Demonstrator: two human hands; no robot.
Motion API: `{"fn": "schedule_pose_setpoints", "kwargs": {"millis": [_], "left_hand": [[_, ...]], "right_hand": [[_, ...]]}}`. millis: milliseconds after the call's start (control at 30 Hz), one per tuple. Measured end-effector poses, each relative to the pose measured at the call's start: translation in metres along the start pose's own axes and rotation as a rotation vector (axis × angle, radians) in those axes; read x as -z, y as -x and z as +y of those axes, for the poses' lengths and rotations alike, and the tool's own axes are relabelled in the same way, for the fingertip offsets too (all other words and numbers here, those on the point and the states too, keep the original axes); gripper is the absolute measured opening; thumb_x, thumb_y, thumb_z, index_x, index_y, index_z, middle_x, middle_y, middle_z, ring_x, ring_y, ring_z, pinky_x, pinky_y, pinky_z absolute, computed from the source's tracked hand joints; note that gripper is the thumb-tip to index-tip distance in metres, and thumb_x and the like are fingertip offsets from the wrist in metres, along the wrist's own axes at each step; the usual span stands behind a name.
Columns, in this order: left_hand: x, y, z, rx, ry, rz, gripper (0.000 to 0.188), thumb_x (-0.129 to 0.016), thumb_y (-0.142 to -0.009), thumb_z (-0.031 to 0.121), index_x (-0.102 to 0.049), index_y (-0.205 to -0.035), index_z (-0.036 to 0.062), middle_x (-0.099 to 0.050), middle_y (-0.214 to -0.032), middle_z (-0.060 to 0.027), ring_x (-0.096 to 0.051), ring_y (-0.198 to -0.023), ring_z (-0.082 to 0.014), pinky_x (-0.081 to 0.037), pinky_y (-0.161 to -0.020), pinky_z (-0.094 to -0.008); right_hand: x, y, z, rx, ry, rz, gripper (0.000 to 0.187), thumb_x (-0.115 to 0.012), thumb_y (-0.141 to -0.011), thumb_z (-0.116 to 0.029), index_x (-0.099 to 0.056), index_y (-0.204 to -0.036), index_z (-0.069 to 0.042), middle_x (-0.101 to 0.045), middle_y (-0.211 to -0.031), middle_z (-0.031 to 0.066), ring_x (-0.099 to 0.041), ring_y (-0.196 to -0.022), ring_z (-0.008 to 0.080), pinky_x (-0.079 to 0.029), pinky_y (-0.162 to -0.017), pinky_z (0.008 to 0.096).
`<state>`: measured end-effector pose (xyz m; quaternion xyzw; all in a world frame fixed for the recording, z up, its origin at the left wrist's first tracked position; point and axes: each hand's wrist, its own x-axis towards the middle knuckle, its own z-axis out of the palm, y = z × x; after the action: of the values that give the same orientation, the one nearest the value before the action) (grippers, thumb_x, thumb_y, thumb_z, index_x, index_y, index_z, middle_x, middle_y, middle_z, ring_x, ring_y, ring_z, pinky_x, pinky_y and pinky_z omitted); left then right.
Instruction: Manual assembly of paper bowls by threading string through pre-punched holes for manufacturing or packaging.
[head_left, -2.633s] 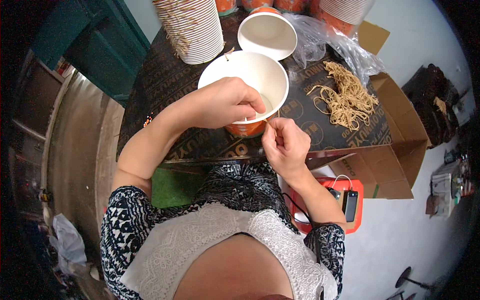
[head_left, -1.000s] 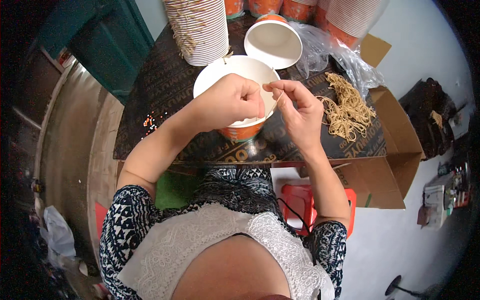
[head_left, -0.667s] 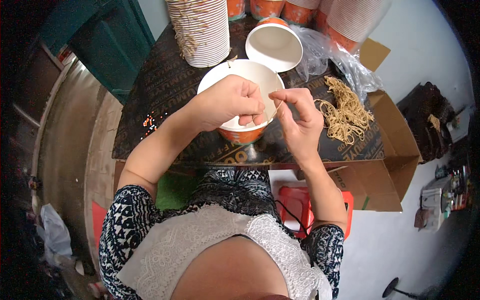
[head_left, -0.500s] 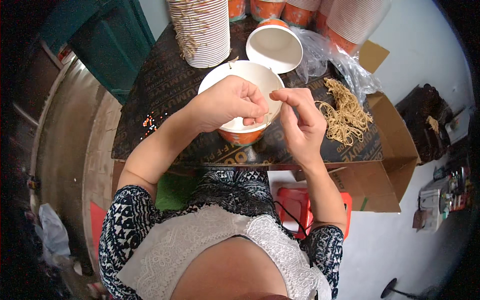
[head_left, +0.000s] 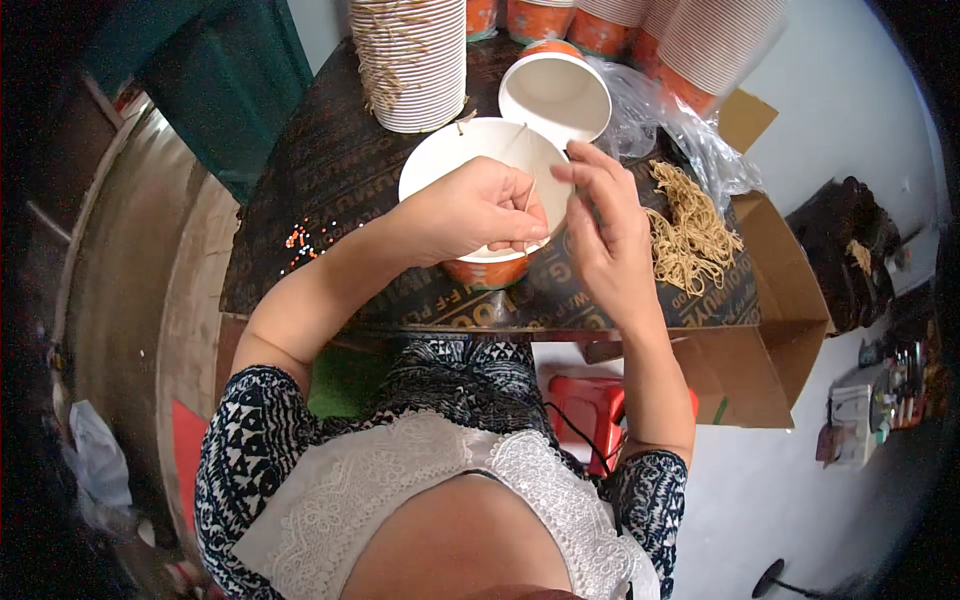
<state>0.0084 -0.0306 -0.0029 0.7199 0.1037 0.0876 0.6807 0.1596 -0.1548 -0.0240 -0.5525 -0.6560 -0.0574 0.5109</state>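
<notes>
A paper bowl [head_left: 430, 150], white inside and orange outside, stands upright near the table's front edge. Over its front right rim my left hand [head_left: 478, 208] is closed, pinching a thin tan string [head_left: 529, 190] between thumb and fingers. Part of that string runs up across the bowl's inside. Just to the right, my right hand [head_left: 608, 225] is raised with thumb and fingers apart, and nothing shows between them. A short knotted bit of string [head_left: 466, 122] sticks up at the bowl's far rim. The left hand hides part of the bowl's inside.
Behind the bowl, another bowl [head_left: 555, 97] lies tilted, beside a tall bowl stack [head_left: 410, 70] with strings hanging down it. Clear plastic [head_left: 640, 100], a tan string heap [head_left: 690, 235] and a cardboard box [head_left: 785, 300] are on the right. Small coloured beads [head_left: 300, 243] lie left.
My right hand has drawn slightly away from the left and its fingers have spread. The left hand has shifted a little right and down, and the string now shows above it.
</notes>
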Motion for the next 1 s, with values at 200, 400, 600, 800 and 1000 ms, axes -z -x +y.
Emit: {"fn": "schedule_pose_setpoints", "kwargs": {"millis": [200,400,600,800,1000], "left_hand": [[0.0,-0.002,-0.001,-0.032,-0.033,0.036,0.009,-0.065,-0.086,0.007,-0.063,-0.082,-0.0008,-0.061,-0.071,-0.0006,-0.054,-0.064,-0.0051,-0.041,-0.056,-0.0201],[0.001,-0.005,-0.006,-0.041,-0.054,0.027,0.011,-0.064,-0.088,0.009,-0.061,-0.083,-0.0005,-0.061,-0.069,-0.0016,-0.052,-0.062,-0.005,-0.04,-0.054,-0.0205],[-0.001,-0.007,-0.001,-0.034,-0.115,0.023,0.012,-0.063,-0.089,0.009,-0.059,-0.082,-0.0001,-0.061,-0.069,-0.0034,-0.051,-0.059,-0.0062,-0.04,-0.053,-0.0211],[0.001,-0.011,0.0,0.008,-0.033,-0.015,0.008,-0.063,-0.084,0.005,-0.058,-0.081,-0.0008,-0.062,-0.07,-0.0059,-0.056,-0.061,-0.0097,-0.044,-0.056,-0.0225],[0.006,-0.011,0.0,0.009,0.043,-0.087,0.008,-0.067,-0.079,0.0,-0.059,-0.081,-0.0017,-0.064,-0.072,-0.0077,-0.06,-0.064,-0.0122,-0.047,-0.061,-0.0228]], "right_hand": [[0.004,0.019,-0.016,-0.044,-0.007,-0.074,0.016,-0.064,-0.08,-0.001,-0.061,-0.096,-0.001,-0.054,-0.126,0.0213,-0.051,-0.107,0.0354,-0.041,-0.096,0.0428],[-0.009,0.026,-0.01,-0.102,-0.026,-0.015,0.012,-0.065,-0.081,0.0,-0.062,-0.092,0.001,-0.055,-0.131,0.018,-0.052,-0.114,0.03,-0.042,-0.1,0.0404],[-0.014,0.028,-0.008,-0.015,-0.024,0.068,0.011,-0.067,-0.077,0.003,-0.057,-0.082,0.001,-0.058,-0.119,0.0215,-0.055,-0.103,0.0352,-0.046,-0.09,0.0424],[-0.016,0.033,-0.014,-0.061,-0.041,0.133,0.011,-0.066,-0.077,0.004,-0.059,-0.085,0.001,-0.058,-0.117,0.0222,-0.054,-0.103,0.0353,-0.046,-0.091,0.0431],[-0.011,0.036,-0.018,0.024,0.062,0.106,0.011,-0.067,-0.078,0.001,-0.06,-0.087,-0.002,-0.06,-0.115,0.0168,-0.054,-0.102,0.0309,-0.041,-0.086,0.0404]]}}
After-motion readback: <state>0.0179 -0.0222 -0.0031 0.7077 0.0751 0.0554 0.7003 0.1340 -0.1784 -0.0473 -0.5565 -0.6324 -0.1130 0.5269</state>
